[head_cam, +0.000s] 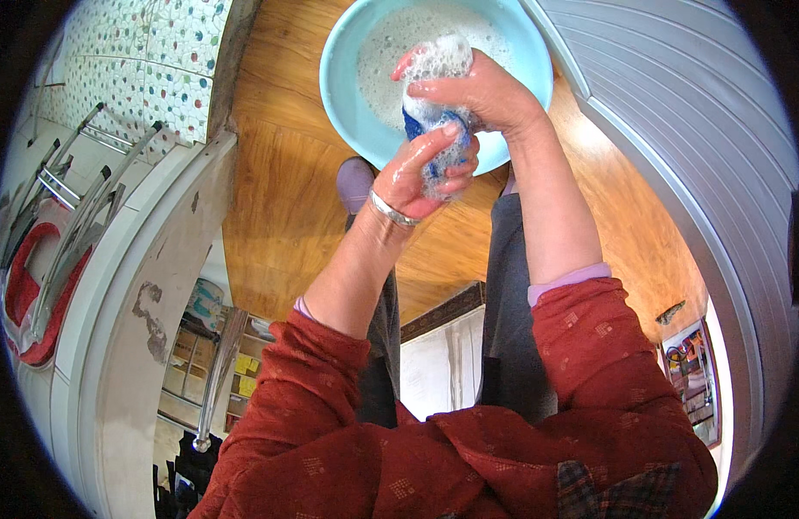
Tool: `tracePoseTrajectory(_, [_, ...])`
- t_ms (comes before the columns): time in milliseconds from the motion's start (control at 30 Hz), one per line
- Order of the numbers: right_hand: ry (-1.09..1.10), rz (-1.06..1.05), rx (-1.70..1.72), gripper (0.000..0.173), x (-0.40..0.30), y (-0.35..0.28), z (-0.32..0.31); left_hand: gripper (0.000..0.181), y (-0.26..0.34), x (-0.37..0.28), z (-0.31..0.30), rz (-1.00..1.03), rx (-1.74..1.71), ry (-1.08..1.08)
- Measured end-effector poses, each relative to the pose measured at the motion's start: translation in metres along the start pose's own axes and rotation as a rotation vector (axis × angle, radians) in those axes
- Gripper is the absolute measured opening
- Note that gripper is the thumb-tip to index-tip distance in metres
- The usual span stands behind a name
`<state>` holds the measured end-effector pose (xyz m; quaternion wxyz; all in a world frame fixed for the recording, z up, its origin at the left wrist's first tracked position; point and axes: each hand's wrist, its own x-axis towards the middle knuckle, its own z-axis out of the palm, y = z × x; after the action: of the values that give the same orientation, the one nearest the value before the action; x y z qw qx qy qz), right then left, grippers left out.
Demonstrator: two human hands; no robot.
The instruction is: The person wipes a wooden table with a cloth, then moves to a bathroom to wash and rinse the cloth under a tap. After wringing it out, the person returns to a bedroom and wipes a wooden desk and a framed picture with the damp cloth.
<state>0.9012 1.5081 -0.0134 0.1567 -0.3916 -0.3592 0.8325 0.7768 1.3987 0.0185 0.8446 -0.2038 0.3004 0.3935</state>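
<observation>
A wet blue-and-white cloth (pixel 414 123), thick with suds, is gripped between my two hands. My left hand (pixel 420 170), with a silver bangle (pixel 392 210) at the wrist, holds its lower end, fingers curled around it. Above, my right hand (pixel 484 94) clasps the upper part, and foam covers some of its fingers. Both hands are over the near side of a light blue plastic basin (pixel 340 97). Soapy water (pixel 380 71) with a layer of bubbles lies in the basin. Foam hides much of the cloth, so its exact kind cannot be told.
The basin stands on a wood-look floor (pixel 289 214), close to my purple shoe (pixel 356 185). A grey ribbed panel (pixel 685 78) curves along the right. At left are a low wall (pixel 159 259) with peeling paint and folded metal-framed chairs (pixel 75 194) beyond it.
</observation>
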Motion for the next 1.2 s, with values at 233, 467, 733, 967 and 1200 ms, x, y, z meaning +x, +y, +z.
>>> tracePoseTrajectory(233, [0.028,-0.122,-0.529,0.025,0.021,0.021,-0.003,0.023,0.015,0.020,-0.013,0.000,0.537,0.221])
tracePoseTrajectory(467, [0.365,0.072,-0.965,0.020,0.039,0.054,0.013,0.021,0.009,0.069,-0.072,0.487,1.657,0.357])
tracePoseTrajectory(733, [0.242,0.088,-0.395,0.066,0.020,0.052,-0.043,0.029,-0.003,0.055,-0.026,0.023,0.687,0.471])
tracePoseTrajectory(967, [-0.076,-0.059,0.432,0.104,-0.014,0.039,-0.024,0.052,-0.007,0.006,0.007,-0.169,-0.425,-0.263])
tracePoseTrajectory(1200, [-0.021,-0.088,0.825,0.096,-0.039,0.057,0.015,0.069,-0.022,-0.011,0.036,-0.103,-0.669,-0.441])
